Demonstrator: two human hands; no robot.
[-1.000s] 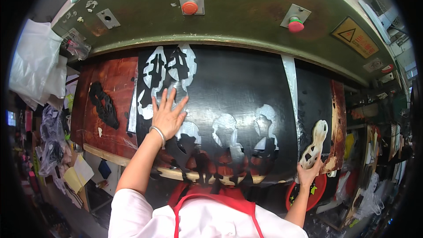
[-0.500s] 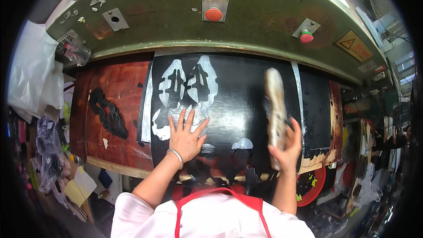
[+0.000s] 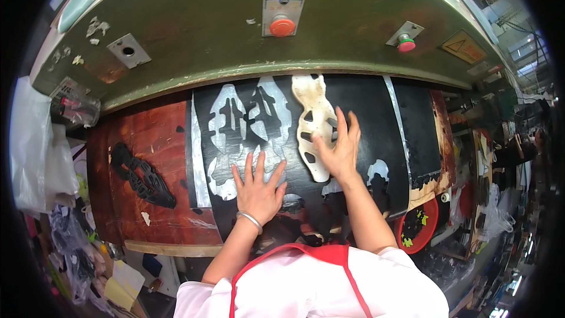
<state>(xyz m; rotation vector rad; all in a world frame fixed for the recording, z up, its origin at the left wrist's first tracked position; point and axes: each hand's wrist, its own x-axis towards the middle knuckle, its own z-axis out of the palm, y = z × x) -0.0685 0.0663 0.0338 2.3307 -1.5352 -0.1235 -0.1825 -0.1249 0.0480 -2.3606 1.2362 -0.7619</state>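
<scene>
The cream, wavy, holed, hard-looking plate (image 3: 318,119) at upper centre seems stiff, best gripped by its sides; right hand (image 3: 342,155) at its edge, pinch unclear; left hand (image 3: 260,195) spread

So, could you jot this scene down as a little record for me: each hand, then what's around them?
Left hand: spread palm-down on the black sheet, beside its cut-out shapes; bracelet on wrist
Right hand: at the right edge of the pale sole-shaped form; firmness of grip unclear
Pale form: over the sheet, several openings
Left side: black openwork piece on a reddish-brown board
Lower right: red bowl holding scraps
Beyond: green beam with red button
</scene>
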